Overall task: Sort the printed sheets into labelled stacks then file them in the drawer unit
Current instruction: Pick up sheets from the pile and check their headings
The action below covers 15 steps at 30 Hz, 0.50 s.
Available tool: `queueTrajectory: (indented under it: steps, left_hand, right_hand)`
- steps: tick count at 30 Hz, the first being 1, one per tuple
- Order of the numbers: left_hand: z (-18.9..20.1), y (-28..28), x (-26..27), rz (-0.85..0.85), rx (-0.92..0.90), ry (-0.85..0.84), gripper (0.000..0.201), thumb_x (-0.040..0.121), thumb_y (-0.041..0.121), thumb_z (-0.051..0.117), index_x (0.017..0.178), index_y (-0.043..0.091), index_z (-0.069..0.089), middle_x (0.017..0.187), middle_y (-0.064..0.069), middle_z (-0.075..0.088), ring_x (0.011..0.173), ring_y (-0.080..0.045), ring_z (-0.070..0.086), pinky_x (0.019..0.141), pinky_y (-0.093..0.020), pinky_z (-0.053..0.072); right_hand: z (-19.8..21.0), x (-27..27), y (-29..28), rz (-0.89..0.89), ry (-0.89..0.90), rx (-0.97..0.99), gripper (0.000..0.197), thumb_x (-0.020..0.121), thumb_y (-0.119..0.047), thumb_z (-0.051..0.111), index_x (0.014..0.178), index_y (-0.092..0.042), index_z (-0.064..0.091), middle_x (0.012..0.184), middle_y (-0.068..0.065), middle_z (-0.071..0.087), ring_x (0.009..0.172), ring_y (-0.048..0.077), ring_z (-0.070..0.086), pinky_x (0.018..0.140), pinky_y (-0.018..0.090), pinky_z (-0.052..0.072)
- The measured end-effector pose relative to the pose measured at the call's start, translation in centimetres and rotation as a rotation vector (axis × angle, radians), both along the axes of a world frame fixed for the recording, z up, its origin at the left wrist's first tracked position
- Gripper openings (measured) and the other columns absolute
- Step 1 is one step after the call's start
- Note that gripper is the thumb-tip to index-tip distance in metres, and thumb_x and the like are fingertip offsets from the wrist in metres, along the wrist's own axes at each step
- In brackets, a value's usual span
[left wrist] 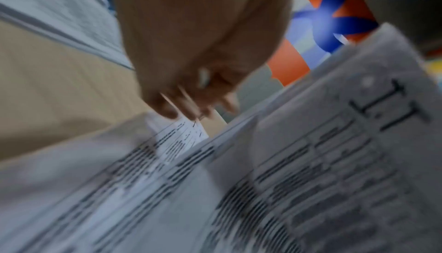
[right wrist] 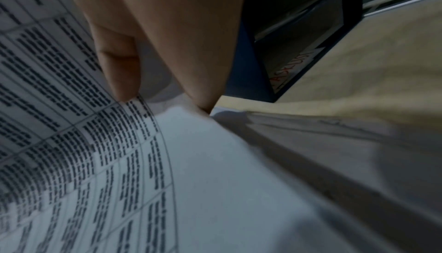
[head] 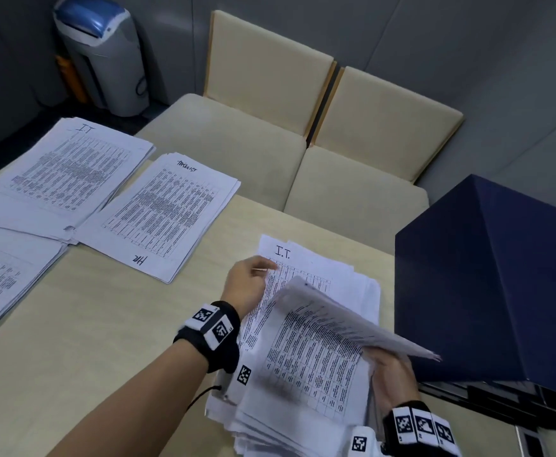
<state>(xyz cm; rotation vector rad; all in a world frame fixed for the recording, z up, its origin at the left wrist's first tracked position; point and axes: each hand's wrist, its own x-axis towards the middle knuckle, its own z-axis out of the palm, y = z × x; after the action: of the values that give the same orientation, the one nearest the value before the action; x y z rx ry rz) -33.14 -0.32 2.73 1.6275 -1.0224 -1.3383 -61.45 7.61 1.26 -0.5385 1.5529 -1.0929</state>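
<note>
Just left of the dark blue drawer unit [head: 487,282], the right hand [head: 390,374] grasps a lifted white printed sheet [head: 342,321] by its right edge, thumb on the printed face and fingers beneath, so the sheet curls up off the loose unsorted pile of printed sheets [head: 303,384]. That pile lies on the pale wooden counter [head: 105,324] and its right edge comes close to the unit's side. The left hand [head: 248,285] is over the far left part of the same pile, fingers bent down onto the paper beside a sheet headed "I.T." [head: 283,252]; the left wrist view is blurred, and I cannot tell whether it pinches a sheet or only presses. Farther from the unit, across an open stretch of counter, lies a stack headed "TASKLIST" [head: 167,212], its far corner reaching the counter's back edge. Beyond it, another stack marked "I.T." [head: 62,179] overhangs that edge, and a third stack [head: 2,275] is cut off by the left border. Behind the counter stand two cream cushioned chairs [head: 270,103].
</note>
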Motion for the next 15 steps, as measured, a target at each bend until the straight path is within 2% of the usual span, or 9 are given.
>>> queueTrajectory:
  steps: [2,4,5,7,8,9,12,14,15]
  left_hand:
    - [-1.7,-0.1,0.8,0.064,0.038,-0.408,0.022,0.087,0.007,0.058,0.107,0.012,0.065,0.111,-0.005,0.067,0.100,-0.024,0.064,0.088,-0.036,0.053]
    - [-2.7,0.2,1.3,-0.074,0.114,-0.641,0.017,0.089,0.033,0.064,0.091,0.016,0.062,0.098,-0.005,0.068,0.087,-0.026,0.063,0.074,-0.032,0.050]
    - [-2.8,0.5,1.3,-0.153,0.099,-0.737,0.024,0.090,0.038,0.062,0.079,0.018,0.059,0.088,-0.006,0.068,0.079,-0.027,0.062,0.067,-0.029,0.047]
    - [-2.7,0.9,1.0,-0.281,-0.005,-0.929,0.037,0.095,0.042,0.054,0.069,0.016,0.054,0.077,-0.005,0.065,0.073,-0.029,0.062,0.059,-0.028,0.041]
    - [-2.5,1.1,1.0,-0.339,-0.075,-0.985,0.039,0.097,0.042,0.049,0.069,0.016,0.056,0.076,-0.003,0.064,0.073,-0.028,0.063,0.059,-0.029,0.041]
    - [-2.4,1.1,1.0,-0.402,-0.151,-1.010,0.040,0.100,0.043,0.046,0.071,0.017,0.058,0.076,-0.002,0.063,0.073,-0.027,0.062,0.059,-0.029,0.040]
    - [-2.4,1.3,1.2,-0.502,-0.319,-0.872,0.035,0.103,0.035,0.046,0.076,0.016,0.060,0.073,0.002,0.054,0.066,-0.021,0.051,0.059,-0.032,0.040]
    - [-2.6,1.3,1.5,-0.475,-0.379,-0.662,0.027,0.100,0.021,0.052,0.073,0.014,0.055,0.066,-0.003,0.057,0.061,-0.024,0.051,0.057,-0.033,0.039]
    - [-2.7,1.3,1.5,-0.465,-0.372,-0.577,0.024,0.097,0.013,0.054,0.073,0.012,0.056,0.065,-0.005,0.061,0.061,-0.025,0.053,0.057,-0.033,0.038]
  right_hand:
    - [-0.2,-0.1,-0.1,-0.008,-0.041,-0.024,0.034,0.090,0.002,0.054,0.066,-0.017,0.068,0.075,0.000,0.070,0.079,0.024,0.063,0.078,0.037,0.044]
    - [-0.1,0.2,-0.1,-0.074,-0.199,-0.015,0.053,0.091,0.004,0.045,0.050,-0.022,0.065,0.077,-0.003,0.075,0.078,0.023,0.067,0.079,0.038,0.045]
    - [0.0,0.4,-0.1,-0.097,-0.268,0.018,0.046,0.087,0.003,0.047,0.053,-0.021,0.067,0.086,0.000,0.078,0.084,0.026,0.067,0.082,0.039,0.047]
    - [0.0,0.7,-0.2,-0.099,-0.291,0.066,0.015,0.076,-0.005,0.061,0.081,-0.011,0.073,0.110,0.012,0.076,0.094,0.032,0.065,0.085,0.042,0.051]
    - [0.0,0.7,-0.1,-0.086,-0.283,0.082,0.023,0.075,-0.008,0.068,0.097,-0.006,0.072,0.115,0.017,0.074,0.094,0.033,0.067,0.084,0.043,0.054]
    - [0.7,1.1,-0.1,-0.042,-0.302,0.099,0.032,0.079,-0.011,0.072,0.109,-0.002,0.071,0.112,0.020,0.073,0.092,0.034,0.070,0.081,0.043,0.058]
    - [2.4,1.7,-0.3,-0.005,-0.347,0.107,0.021,0.094,-0.017,0.063,0.107,-0.002,0.071,0.097,0.018,0.077,0.078,0.026,0.077,0.063,0.033,0.062]
    - [1.8,1.1,-0.5,-0.026,-0.347,0.057,0.022,0.097,-0.020,0.058,0.112,-0.010,0.071,0.111,0.014,0.075,0.095,0.020,0.075,0.081,0.033,0.057]
    - [1.5,1.1,-0.5,-0.013,-0.335,0.029,0.024,0.093,-0.026,0.063,0.113,-0.016,0.071,0.120,0.012,0.071,0.105,0.020,0.071,0.090,0.035,0.053]
